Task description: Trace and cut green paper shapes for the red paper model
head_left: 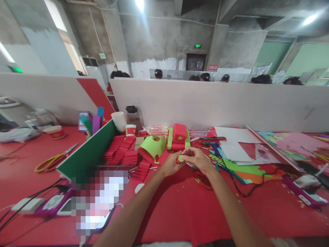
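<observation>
My left hand [171, 165] is closed around a small red piece with a light-green round face [181, 158]. The fingertips of my right hand [198, 160] pinch at the edge of that same piece from the right. Just beyond my hands stands a red paper model [179, 133] with a yellow star and light-green side strips. Left of the model lies a cut, bent light-green paper shape [153, 146]. Red-handled scissors [204, 181] lie partly hidden by my right forearm.
Folded red paper strips [120, 147] lie at left, by a green divider [88, 147]. A phone [102, 202] rests left of my forearm. Coloured paper sheets [239, 166], a black cable [238, 188] and white paper [232, 135] lie right. A white partition [218, 103] stands behind.
</observation>
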Demonstrator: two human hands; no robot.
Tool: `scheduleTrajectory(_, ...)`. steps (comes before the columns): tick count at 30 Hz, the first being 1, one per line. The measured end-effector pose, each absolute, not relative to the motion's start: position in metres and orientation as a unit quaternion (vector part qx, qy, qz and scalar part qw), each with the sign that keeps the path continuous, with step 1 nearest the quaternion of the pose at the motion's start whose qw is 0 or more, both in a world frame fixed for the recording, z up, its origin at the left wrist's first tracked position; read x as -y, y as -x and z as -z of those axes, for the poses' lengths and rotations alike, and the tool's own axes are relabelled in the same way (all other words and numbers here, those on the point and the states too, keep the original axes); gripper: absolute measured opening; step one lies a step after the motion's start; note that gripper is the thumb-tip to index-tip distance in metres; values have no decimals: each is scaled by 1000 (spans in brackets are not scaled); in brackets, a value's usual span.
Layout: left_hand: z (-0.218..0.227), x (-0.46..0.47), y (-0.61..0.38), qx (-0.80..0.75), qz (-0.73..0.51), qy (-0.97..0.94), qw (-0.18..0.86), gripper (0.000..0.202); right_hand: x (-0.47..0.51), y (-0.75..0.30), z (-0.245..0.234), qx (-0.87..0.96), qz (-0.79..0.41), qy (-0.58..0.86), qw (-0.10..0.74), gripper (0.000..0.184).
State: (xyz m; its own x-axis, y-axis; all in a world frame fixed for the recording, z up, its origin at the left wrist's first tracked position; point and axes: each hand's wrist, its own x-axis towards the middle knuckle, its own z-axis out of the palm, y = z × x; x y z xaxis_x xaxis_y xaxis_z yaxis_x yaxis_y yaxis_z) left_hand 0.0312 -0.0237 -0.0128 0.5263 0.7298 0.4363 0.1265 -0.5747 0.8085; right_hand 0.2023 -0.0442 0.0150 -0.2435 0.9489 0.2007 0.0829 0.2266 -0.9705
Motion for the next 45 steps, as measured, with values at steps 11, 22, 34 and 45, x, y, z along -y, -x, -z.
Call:
scheduleTrajectory(11, 18, 22, -32, -274, -414, -799, 341, 20, 42, -203, -12, 644, -466, 412, 446, 28)
scheduleTrajectory(22, 19, 18, -33, -273, -424, -783, 364, 26, 43, -198, -14, 658, -430, 413, 460, 24)
scheduleTrajectory(34, 17, 20, -34, -279, -426, -783, 359, 29, 41, -199, -9, 638, -456, 408, 468, 23)
scheduleTrajectory(45, 18, 20, -34, -263, -421, -785, 370, 33, 41, -205, -10, 618, -505, 405, 446, 28)
